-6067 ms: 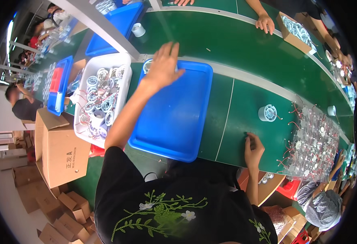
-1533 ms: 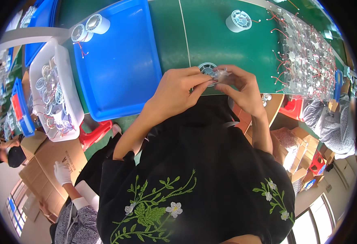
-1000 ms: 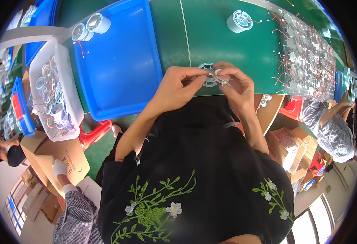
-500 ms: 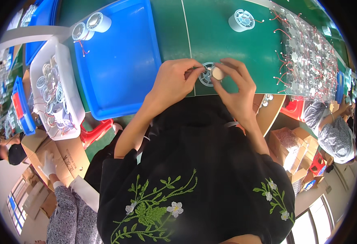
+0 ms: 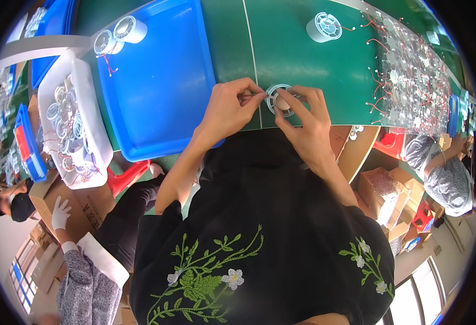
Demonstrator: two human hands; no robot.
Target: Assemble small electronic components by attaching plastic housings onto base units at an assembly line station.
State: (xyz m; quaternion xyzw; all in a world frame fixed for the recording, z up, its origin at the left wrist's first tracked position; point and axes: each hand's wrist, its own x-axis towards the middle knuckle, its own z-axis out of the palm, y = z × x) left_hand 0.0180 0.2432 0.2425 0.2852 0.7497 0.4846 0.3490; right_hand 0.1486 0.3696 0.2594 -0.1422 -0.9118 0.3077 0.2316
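Observation:
A white round plastic housing (image 5: pixel 271 97) with a spoked face stands near the front edge of the green table. Over its middle is a small pale beige disc (image 5: pixel 283 103), gripped at the rim between the thumb and fingers of my right hand (image 5: pixel 309 123). Just left of the housing, my left hand (image 5: pixel 230 107) pinches a thin dark-red wire (image 5: pixel 246 96) between thumb and forefinger. The wire's far end is hidden by the fingers. Whether the disc rests fully inside the housing cannot be made out.
A blue tray (image 5: pixel 159 86) holds two similar housings (image 5: pixel 131 30) at its far left corner. Further left is a white bin (image 5: pixel 100 116) of rings and wired parts. Another housing (image 5: pixel 324 28) stands far right, near a clear sheet (image 5: pixel 411 76) of parts with red wires. A gloved co-worker's hand (image 5: pixel 60 214) is lower left.
My right hand has lowered the disc leftward onto the housing's face, and the disc now lies flatter. My left hand has shifted slightly left with the wire. The co-worker's gloved hand has moved.

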